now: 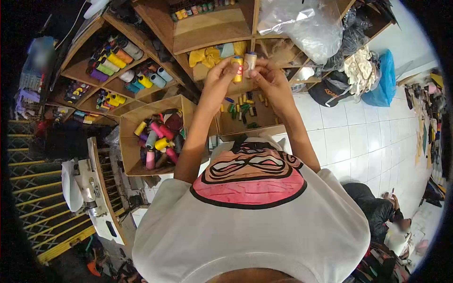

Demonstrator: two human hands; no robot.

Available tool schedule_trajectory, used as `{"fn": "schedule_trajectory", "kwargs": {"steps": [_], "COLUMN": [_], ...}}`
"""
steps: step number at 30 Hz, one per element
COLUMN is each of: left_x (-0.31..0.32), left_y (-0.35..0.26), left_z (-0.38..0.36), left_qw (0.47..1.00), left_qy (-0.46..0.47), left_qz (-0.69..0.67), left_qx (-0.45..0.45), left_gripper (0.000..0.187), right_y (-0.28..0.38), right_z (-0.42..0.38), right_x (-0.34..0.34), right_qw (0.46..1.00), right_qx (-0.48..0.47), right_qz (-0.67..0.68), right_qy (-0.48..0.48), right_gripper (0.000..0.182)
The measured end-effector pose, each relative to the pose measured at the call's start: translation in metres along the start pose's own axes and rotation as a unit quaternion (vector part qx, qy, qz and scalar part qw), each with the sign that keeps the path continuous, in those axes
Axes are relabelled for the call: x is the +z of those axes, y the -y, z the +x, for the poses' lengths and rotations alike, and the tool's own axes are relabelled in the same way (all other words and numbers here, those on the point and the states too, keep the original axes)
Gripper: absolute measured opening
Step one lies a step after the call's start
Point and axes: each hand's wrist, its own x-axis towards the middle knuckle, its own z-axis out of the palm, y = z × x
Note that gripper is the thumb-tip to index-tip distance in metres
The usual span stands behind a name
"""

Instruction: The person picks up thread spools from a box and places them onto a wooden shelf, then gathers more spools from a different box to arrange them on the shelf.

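Between the thumb and fingers of my left hand (219,78) is a small yellow thread spool (237,70) with a red and white marking, held upright. Right beside it, my right hand (270,81) pinches a pale beige thread spool (250,60). The two spools are side by side and seem to touch. Below my hands is an open wooden drawer (229,126) with several small green, yellow and dark spools (243,106) lying loose in it.
A cardboard box (127,137) of large thread cones stands left of the drawer. Wooden shelves (207,43) with more thread rise ahead and to the left. Plastic bags (311,30), a dark cap (329,89) and a blue bag (383,80) are right. Another person (373,207) sits lower right.
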Motion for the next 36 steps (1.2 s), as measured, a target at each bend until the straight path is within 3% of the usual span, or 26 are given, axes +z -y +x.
{"fn": "schedule_trajectory", "kwargs": {"steps": [11, 14, 16, 20, 23, 26, 28, 30, 33, 34, 35, 36], "left_x": [-0.017, -0.02, -0.031, -0.066, -0.115, -0.155, -0.151, -0.15, -0.145, -0.145, -0.145, -0.144], "left_y": [0.005, -0.011, -0.006, 0.017, 0.058, 0.103, 0.101, 0.1, 0.107, 0.109, 0.11, 0.106], "left_z": [0.021, 0.03, 0.048, 0.093, 0.147, 0.197, 0.212, 0.225, 0.237, 0.237, 0.237, 0.235], "left_qw": [0.999, 0.991, 0.965, 0.922, 0.88, 0.831, 0.858, 0.809, 0.727, 0.653, 0.671, 0.687], "left_qy": [-0.028, -0.009, 0.004, -0.053, -0.121, -0.163, -0.192, -0.24, -0.265, -0.305, -0.305, -0.303], "left_qz": [-0.035, 0.129, 0.256, 0.353, 0.424, 0.481, 0.464, 0.519, 0.627, 0.67, 0.659, 0.649], "left_qx": [0.011, 0.033, 0.064, 0.146, 0.177, 0.228, 0.113, 0.138, 0.095, 0.18, 0.149, 0.119], "left_gripper": [0.046, 0.044, 0.041, 0.036, 0.037, 0.046, 0.05, 0.047, 0.039, 0.04, 0.041, 0.043], "right_y": [0.009, -0.003, -0.005, -0.01, -0.007, -0.015, -0.023, -0.02, -0.018, -0.031, -0.041, -0.047], "right_z": [0.018, 0.031, 0.038, 0.064, 0.077, 0.094, 0.111, 0.138, 0.171, 0.19, 0.209, 0.226], "right_x": [0.014, 0.013, 0.011, -0.016, -0.029, -0.028, -0.025, -0.018, -0.002, -0.003, -0.006, -0.008], "right_qw": [0.998, 0.998, 0.995, 0.993, 0.978, 0.968, 0.968, 0.976, 0.974, 0.971, 0.968, 0.972], "right_qx": [0.01, 0.018, 0.023, 0.016, 0.004, 0.043, 0.059, 0.083, 0.104, 0.099, 0.093, 0.098], "right_qz": [-0.069, -0.029, 0.015, 0.032, 0.21, 0.245, 0.241, 0.201, 0.199, 0.215, 0.231, 0.207], "right_qy": [-0.006, -0.051, -0.092, -0.11, 0.0, 0.016, 0.034, 0.032, 0.014, 0.022, 0.031, 0.045], "right_gripper": [0.038, 0.042, 0.046, 0.043, 0.035, 0.028, 0.029, 0.029, 0.027, 0.027, 0.027, 0.012]}}
